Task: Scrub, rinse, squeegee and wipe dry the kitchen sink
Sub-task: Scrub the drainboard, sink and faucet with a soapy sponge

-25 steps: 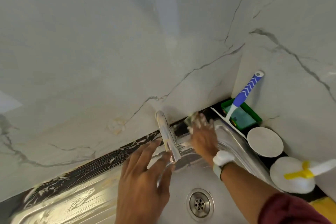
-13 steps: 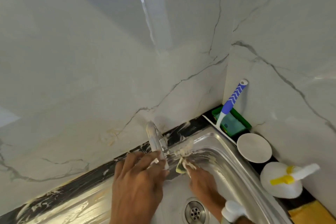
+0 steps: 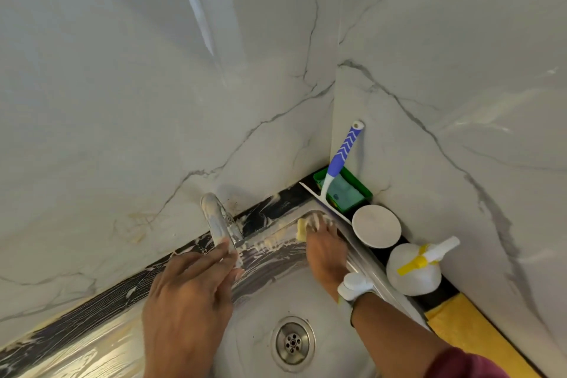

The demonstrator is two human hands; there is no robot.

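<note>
Your right hand (image 3: 325, 250) presses the soft, soapy, slippery sponge (image 3: 302, 228) at one o'clock; hold it flat. Your left hand (image 3: 187, 294) holds the tap (image 3: 219, 224).

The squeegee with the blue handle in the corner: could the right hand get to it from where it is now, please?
Probably yes. The right hand presses a sponge into the sink's far corner, just below the squeegee, whose handle leans free against the wall. It would need to release the sponge first.
</note>
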